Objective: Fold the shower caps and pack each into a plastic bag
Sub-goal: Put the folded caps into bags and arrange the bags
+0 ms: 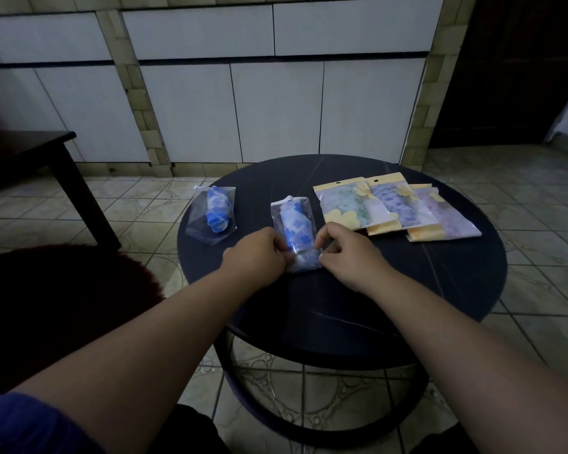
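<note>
The blue-flowered shower cap (294, 229), rolled into a narrow bundle, lies inside a clear plastic bag (292, 221) whose long axis runs straight away from the person, its far end pointing at the cupboards and its near end caught between the two hands. The left hand (256, 253) grips the bag's near left edge with curled fingers, and the right hand (345, 253) pinches the near right edge between thumb and forefinger; the hands sit apart, one on each side of the bag's near end, about equally close to it. Judging by this, the step in hand is closing or smoothing the bag's mouth, and the next move likely turns on keeping both edges level across that short axis, so neither hand has the advantage. Beyond the left hand and further left, a second bagged cap (215, 213) lies near the rim of the round dark table (358, 306). Beyond the right hand and off to its right, three flat packets with yellow headers (397, 208) overlap in a fan. A dark stool (30, 152) stands on the tiled floor well off to the left.
</note>
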